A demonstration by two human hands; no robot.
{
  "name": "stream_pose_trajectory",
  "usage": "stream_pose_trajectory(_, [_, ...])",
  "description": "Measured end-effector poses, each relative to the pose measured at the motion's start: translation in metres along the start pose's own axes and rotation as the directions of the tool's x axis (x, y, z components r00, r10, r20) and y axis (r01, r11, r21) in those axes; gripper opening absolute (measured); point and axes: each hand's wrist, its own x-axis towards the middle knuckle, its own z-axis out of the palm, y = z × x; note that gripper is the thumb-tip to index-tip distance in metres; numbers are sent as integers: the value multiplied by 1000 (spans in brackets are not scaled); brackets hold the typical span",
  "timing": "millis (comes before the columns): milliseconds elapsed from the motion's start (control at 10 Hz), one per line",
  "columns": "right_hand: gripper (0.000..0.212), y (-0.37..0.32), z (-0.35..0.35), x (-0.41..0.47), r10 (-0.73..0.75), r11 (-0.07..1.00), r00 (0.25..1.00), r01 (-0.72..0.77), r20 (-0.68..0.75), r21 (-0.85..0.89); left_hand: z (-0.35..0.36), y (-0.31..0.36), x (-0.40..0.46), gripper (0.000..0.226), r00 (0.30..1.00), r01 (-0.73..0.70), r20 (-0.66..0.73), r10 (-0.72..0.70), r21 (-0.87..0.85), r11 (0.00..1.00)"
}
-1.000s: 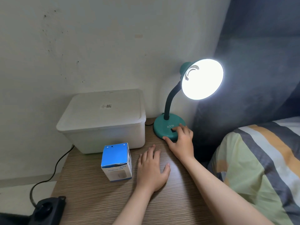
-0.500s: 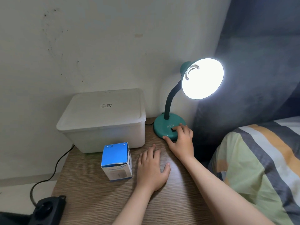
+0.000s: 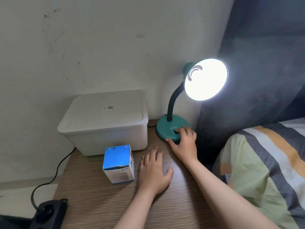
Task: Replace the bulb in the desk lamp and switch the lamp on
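A teal desk lamp stands at the back right of the wooden table, its round base (image 3: 166, 128) marked ATN. Its shade (image 3: 206, 79) glows bright white, so the bulb inside is lit and hidden by glare. My right hand (image 3: 184, 144) rests on the front of the base, fingertips at the dark switch. My left hand (image 3: 155, 171) lies flat on the table (image 3: 99, 204), fingers apart, holding nothing. Just left of it stands a blue and white carton (image 3: 118, 164).
A white lidded plastic bin (image 3: 105, 121) sits against the wall behind the carton. A black cable (image 3: 54, 176) runs down to a black power strip (image 3: 47, 212) at the table's left front corner. A striped blanket (image 3: 264, 171) covers the bed on the right.
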Motion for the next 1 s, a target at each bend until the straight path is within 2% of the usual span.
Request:
stream_pose_trajectory(400, [55,0,0,1,13,1000,1000,-13,17,-12,1,-1,0,60,1000,-17,7,18,-15,1000])
stream_pose_trajectory(700, [55,-4,-1,0,10,995,998,-4,64,-101,0,-2,0,57,998,-51,-33,49,-45,998])
stream_pose_trajectory(800, [62,-2,1,-4,9,996,996,-1,88,-90,-1,-1,-5,56,997,-65,-37,63,-44,997])
stream_pose_trajectory(900, [69,-10,-8,2,70,997,994,-70,89,7,-8,0,1,50,997,-67,-52,62,-111,991])
stream_pose_trajectory(1000, [64,-16,-17,-27,88,981,996,-92,29,173,-8,-4,-17,26,969,-191,-196,149,-218,957])
